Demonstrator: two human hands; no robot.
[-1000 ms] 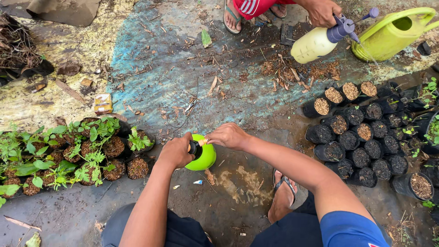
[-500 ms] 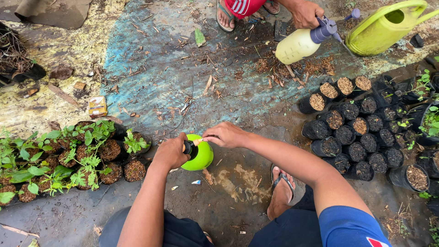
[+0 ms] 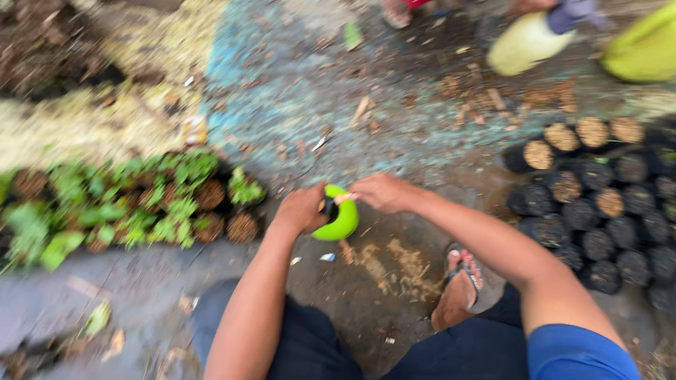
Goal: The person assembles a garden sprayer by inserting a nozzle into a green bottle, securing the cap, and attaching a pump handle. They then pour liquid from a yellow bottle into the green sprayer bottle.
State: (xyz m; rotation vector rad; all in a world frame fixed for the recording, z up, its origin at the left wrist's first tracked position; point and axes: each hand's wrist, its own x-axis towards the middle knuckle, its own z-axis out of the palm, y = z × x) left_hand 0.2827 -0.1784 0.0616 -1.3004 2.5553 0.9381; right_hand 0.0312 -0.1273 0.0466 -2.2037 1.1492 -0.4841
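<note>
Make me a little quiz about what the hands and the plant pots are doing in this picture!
1. True or false: both hands are on the round green thing.
2. Which side of the picture has the pots with leafy seedlings? A) the left B) the right C) the top
3. Fill in: the black pots on the right show soil but no ____.

Key
1. True: the left hand and right hand both touch it.
2. A
3. Plants

The picture is blurred, so finer details cannot be told.
</note>
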